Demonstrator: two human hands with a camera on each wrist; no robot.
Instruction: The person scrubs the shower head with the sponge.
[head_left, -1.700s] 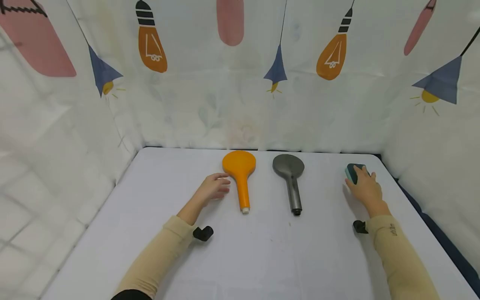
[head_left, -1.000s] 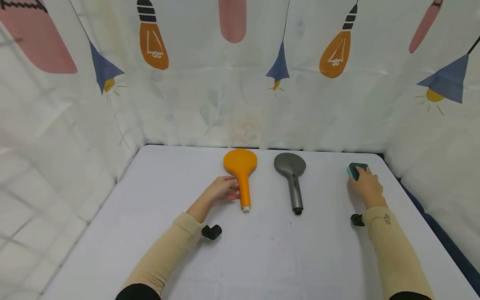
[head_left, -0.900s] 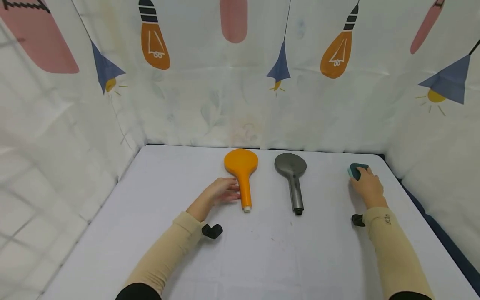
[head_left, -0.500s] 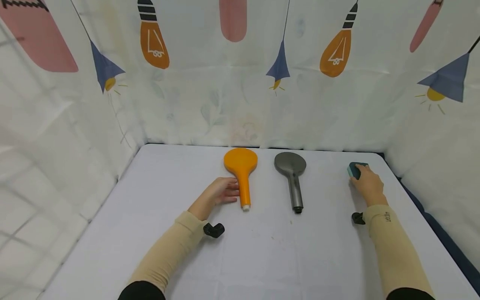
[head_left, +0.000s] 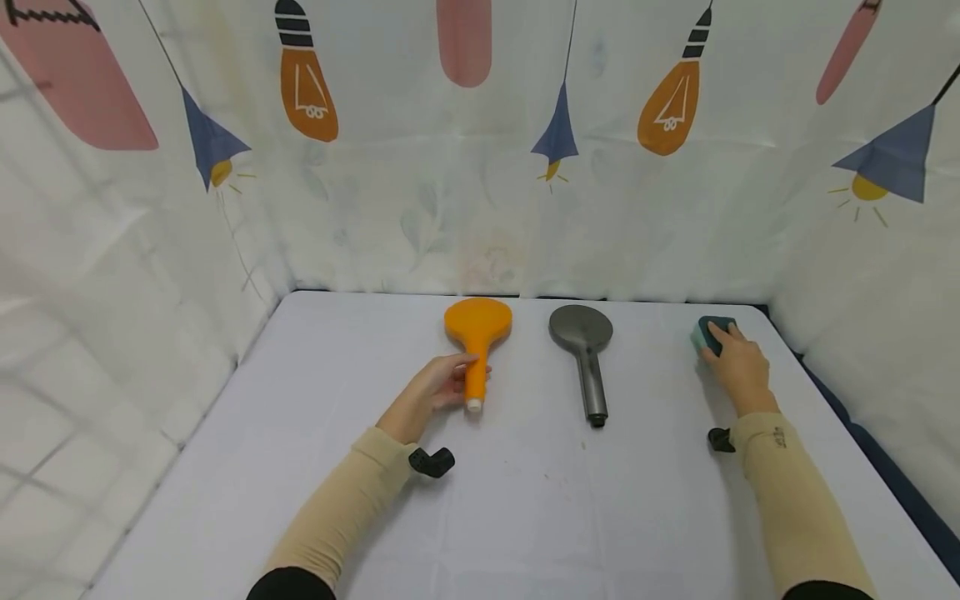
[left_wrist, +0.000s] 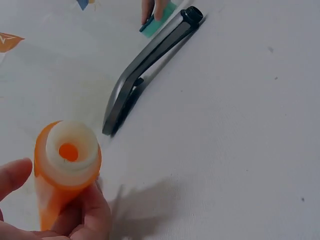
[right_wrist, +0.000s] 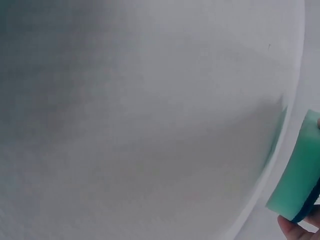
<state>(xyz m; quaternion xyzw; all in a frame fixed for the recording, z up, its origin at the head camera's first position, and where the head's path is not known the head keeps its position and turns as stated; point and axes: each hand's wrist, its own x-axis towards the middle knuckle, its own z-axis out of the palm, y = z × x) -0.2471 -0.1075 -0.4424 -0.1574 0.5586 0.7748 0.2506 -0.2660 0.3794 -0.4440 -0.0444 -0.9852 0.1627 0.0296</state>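
My left hand (head_left: 431,387) grips the handle of an orange shower head (head_left: 477,321), whose round head points toward the back wall. In the left wrist view its white hollow threaded end (left_wrist: 75,147) faces the camera, with fingers (left_wrist: 95,210) and thumb on either side of the handle. At the far right of the table, my right hand (head_left: 738,371) holds a sponge (head_left: 708,335) between thumb and fingers. The right wrist view shows the sponge's pale green foam (right_wrist: 297,172) and dark scouring side; most of that hand is outside the picture.
A dark grey shower head (head_left: 581,329) lies on the white table (head_left: 540,517) between the hands, its black threaded end toward me. White fabric (head_left: 360,225) printed with lamps and bulbs hangs behind and beside the table.
My left hand has come in from the left and taken hold of the orange shower head's handle, whose lower end has swung left and up. The sponge in my right hand has shifted slightly.
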